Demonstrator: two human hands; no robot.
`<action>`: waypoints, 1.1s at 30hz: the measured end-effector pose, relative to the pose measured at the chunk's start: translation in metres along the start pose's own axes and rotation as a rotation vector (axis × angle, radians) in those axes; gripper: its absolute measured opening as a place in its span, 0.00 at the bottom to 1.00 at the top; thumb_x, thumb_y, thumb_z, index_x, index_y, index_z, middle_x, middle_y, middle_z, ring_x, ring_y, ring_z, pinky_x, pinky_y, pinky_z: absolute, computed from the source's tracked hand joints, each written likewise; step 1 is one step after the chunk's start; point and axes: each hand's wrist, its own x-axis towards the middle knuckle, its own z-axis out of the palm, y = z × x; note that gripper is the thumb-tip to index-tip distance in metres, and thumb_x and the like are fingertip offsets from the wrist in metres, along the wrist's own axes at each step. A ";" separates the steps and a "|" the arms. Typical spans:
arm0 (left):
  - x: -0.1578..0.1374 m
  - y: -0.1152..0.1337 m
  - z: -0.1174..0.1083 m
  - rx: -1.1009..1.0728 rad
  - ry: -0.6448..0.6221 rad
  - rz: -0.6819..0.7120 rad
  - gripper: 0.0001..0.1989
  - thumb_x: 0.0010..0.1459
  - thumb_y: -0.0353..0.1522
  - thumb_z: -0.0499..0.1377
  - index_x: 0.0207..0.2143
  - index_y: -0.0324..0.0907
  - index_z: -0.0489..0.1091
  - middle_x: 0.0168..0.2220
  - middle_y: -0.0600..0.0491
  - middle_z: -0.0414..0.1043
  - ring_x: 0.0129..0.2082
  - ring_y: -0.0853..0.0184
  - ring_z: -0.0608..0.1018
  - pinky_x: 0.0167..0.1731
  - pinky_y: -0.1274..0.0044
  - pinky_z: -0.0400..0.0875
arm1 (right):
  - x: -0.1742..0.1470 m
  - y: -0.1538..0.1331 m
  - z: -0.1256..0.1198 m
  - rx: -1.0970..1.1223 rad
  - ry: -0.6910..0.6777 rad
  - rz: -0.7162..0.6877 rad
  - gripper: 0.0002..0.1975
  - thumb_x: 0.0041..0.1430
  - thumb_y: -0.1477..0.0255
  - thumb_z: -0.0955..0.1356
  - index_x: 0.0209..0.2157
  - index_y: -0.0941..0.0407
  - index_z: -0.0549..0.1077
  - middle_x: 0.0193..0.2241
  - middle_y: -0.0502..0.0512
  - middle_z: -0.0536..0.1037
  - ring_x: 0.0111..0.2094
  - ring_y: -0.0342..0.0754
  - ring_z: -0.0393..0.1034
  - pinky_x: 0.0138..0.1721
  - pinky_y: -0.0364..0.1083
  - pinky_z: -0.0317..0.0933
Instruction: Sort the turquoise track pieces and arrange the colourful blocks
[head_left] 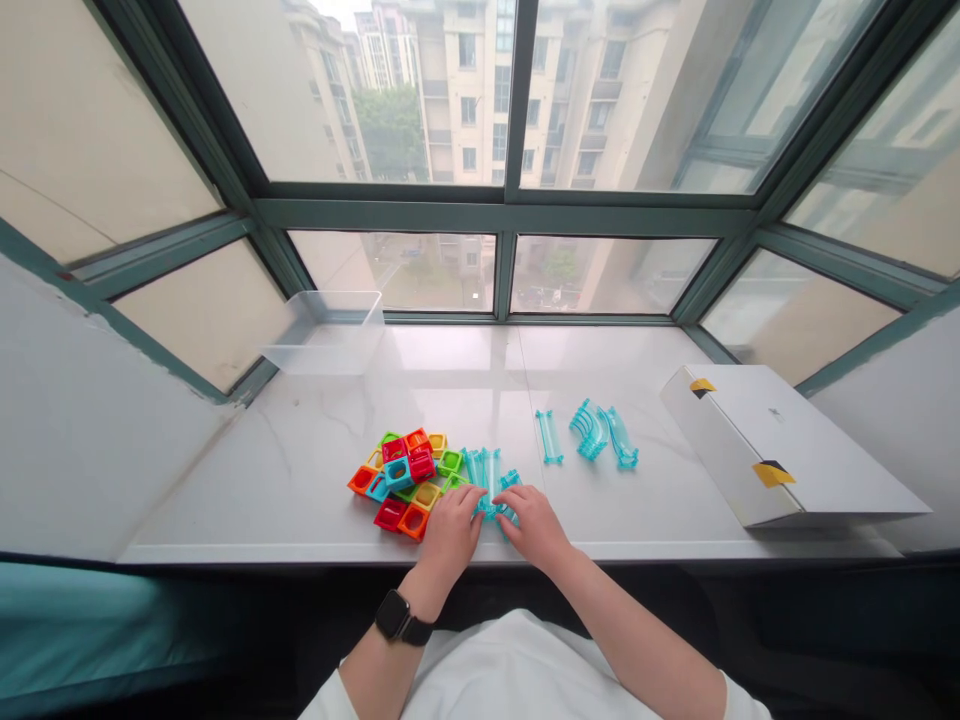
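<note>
My left hand (pixel 452 527) and my right hand (pixel 537 528) are close together near the front edge of the white ledge. Between them are clear blue plastic track pieces (pixel 491 468), some straight and at least one curved. The fingers of both hands are bent and closed at the near ends of these pieces; the fingertips are partly hidden. Touching or just beside my left hand is a pile of red, orange, yellow, green and blue square plastic blocks (pixel 397 473) with round holes.
Farther right lie a straight clear blue track piece (pixel 549 437), a curved one (pixel 590 430) and a wavy one (pixel 621 440). A clear plastic bin (pixel 330 345) stands at the back left. At the right is a large white box (pixel 795 440). Windows enclose the ledge (pixel 600 520).
</note>
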 end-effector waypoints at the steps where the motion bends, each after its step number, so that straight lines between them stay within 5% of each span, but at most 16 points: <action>1: 0.000 -0.001 0.001 -0.003 0.004 0.000 0.18 0.65 0.25 0.58 0.55 0.46 0.73 0.53 0.47 0.78 0.53 0.56 0.79 0.55 0.62 0.75 | 0.000 0.000 -0.001 0.044 0.007 0.023 0.13 0.60 0.79 0.73 0.44 0.50 0.79 0.43 0.54 0.82 0.47 0.55 0.75 0.52 0.54 0.67; 11: -0.004 -0.002 0.016 -0.050 0.069 0.009 0.27 0.67 0.29 0.58 0.67 0.43 0.60 0.54 0.43 0.78 0.51 0.53 0.80 0.50 0.60 0.75 | 0.006 -0.001 -0.010 0.357 0.066 0.201 0.10 0.59 0.72 0.69 0.42 0.51 0.80 0.42 0.54 0.82 0.46 0.53 0.77 0.52 0.54 0.69; 18: -0.008 0.019 0.008 0.028 0.078 -0.013 0.22 0.67 0.32 0.59 0.63 0.44 0.64 0.55 0.43 0.76 0.53 0.51 0.76 0.52 0.59 0.71 | 0.006 0.002 -0.008 0.384 0.107 0.221 0.12 0.57 0.71 0.69 0.43 0.52 0.79 0.43 0.54 0.82 0.40 0.52 0.77 0.48 0.53 0.72; 28: -0.004 0.032 -0.012 -0.148 0.161 -0.049 0.15 0.71 0.36 0.56 0.58 0.44 0.70 0.52 0.45 0.78 0.54 0.54 0.77 0.56 0.60 0.69 | 0.007 -0.005 -0.023 0.383 0.211 0.035 0.08 0.67 0.68 0.69 0.44 0.51 0.80 0.42 0.56 0.82 0.44 0.54 0.78 0.49 0.53 0.72; 33: 0.009 0.042 -0.020 -0.415 0.145 -0.231 0.16 0.70 0.42 0.57 0.53 0.44 0.73 0.42 0.49 0.81 0.41 0.59 0.82 0.43 0.69 0.74 | 0.005 -0.012 -0.030 0.252 0.283 -0.127 0.08 0.69 0.72 0.68 0.45 0.50 0.80 0.44 0.57 0.81 0.46 0.55 0.77 0.50 0.55 0.71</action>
